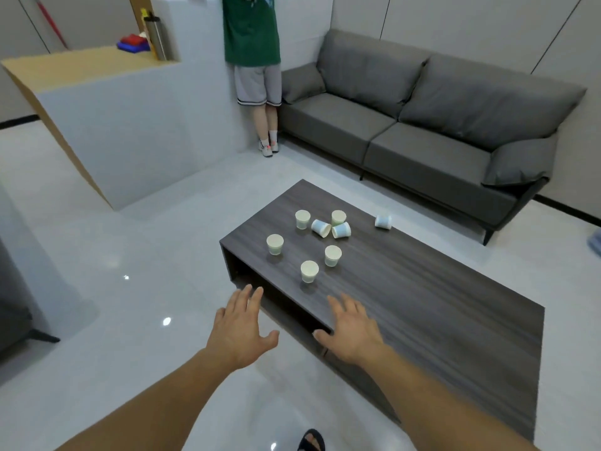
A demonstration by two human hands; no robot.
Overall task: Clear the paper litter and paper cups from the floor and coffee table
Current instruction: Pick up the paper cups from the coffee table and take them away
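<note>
Both empty, fingers spread. Left hand [240, 327] is over the floor [146, 255] off the worktop [439, 304] corner, right hand [351, 330] above its near edge. Eight cups [333, 255] ahead: five upright, three tipped. I'd pinch the nearest cup [309, 271] by its wall, gently, then nest the rest into it. Contents unknown, so lift level.

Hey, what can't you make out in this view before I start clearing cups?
All in the head view:
- Upright cups: too small to tell whether empty.
- Table shelf: shadowed, partly behind left hand.
- Floor close behind table: hidden by tabletop; litter there unknown.
- Blue thing: cut off by right edge.
</note>
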